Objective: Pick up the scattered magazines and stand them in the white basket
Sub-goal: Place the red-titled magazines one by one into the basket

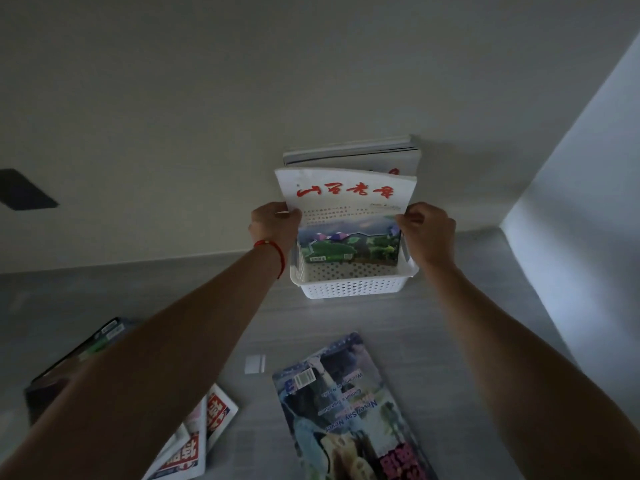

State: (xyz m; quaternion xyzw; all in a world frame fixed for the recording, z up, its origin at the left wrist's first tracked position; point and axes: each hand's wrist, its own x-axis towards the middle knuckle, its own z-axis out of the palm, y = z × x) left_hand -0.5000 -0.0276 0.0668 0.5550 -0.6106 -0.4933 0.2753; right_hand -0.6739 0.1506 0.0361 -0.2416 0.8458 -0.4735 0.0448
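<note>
- Magazine (346,216): white cover, red title characters, landscape photo below; held upright, long axis vertical, lower edge inside the white basket (351,284), top bowing.
- Left hand (275,225), right hand (427,233): each pinched closed on a side edge, level with each other.
- Basket: against the wall, other magazines (353,154) standing behind.
- Floor: blue magazine (346,407) lies flat, nearer the right arm.
</note>
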